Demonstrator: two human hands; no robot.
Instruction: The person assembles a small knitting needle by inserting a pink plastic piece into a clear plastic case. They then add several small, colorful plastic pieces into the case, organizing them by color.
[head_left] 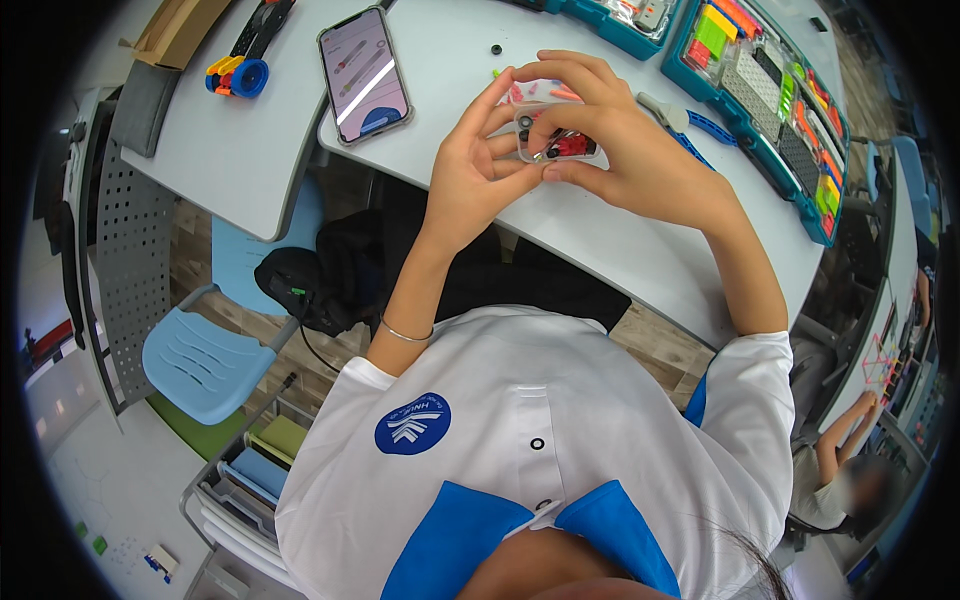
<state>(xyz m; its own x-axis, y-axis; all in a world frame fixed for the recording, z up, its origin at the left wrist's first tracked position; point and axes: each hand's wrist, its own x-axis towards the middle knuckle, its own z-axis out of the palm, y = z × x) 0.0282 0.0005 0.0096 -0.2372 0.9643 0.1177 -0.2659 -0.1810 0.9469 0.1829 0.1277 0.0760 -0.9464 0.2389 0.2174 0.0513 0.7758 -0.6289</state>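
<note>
Above the white table, a small clear plastic box (560, 159) sits between my hands. Red and black small parts (572, 146) lie inside it. My left hand (465, 185) holds the box from its left side, fingers curled behind it and thumb along the near edge. From the right, my right hand (645, 150) arches over the box. Its index finger dips inside while the thumb rests against the near edge; whether a small part is between these fingers is hidden. Pink and orange pieces (565, 92) show just behind the box, partly covered by my fingers.
A phone (365, 75) lies left of my hands, near a blue-wheeled build (238, 77). A blue-handled tool (680, 120) lies to the right, beside a teal case (822, 232) of coloured building parts. A small black ring (496, 49) lies behind. Another person (840, 490) sits far right.
</note>
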